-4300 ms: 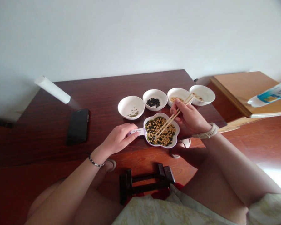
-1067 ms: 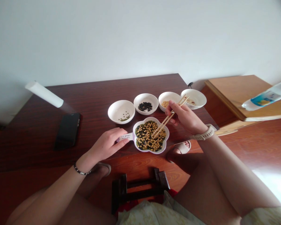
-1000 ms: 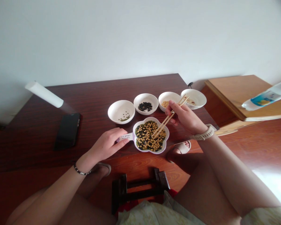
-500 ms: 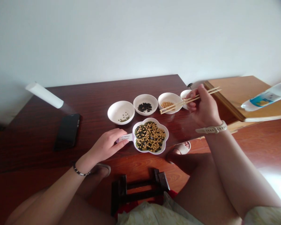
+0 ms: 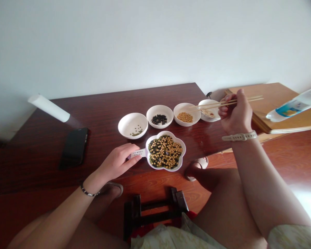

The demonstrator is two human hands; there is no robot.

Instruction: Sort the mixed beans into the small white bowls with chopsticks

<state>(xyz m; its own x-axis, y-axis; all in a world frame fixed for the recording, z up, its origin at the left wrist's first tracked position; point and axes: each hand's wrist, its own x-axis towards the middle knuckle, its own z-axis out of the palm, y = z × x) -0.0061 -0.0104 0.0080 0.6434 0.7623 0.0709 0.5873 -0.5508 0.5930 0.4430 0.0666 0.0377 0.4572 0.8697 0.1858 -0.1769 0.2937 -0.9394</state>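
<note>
The flower dish is set at the near edge of the dark table, & its handle is held by the L hand, which is at 9 o'clock from the dish. Most of the work looks to be left, b/c the dish is filled w/ mixed beans, yellow, black & green all jumbled up. Some looks to be done, as beans are kept apart by kind in white bowls behind the dish. In the green-bean bowl, at 10 o'clock, just a few are seen. In the black-bean bowl, at 12, a small pile is seen, & in the yellow-bean bowl, at 1, there's a pile too. In the last bowl, near 2, some pale & reddish bits are seen, but what they are can't be told. The chopsticks are held by the R hand, farther out at 2 o'clock, w/ the tips pointed to 9 & held over the yellow-bean bowl. Whether a bean is pinched there can't be told. The phone is left alone, far out at 9
</note>
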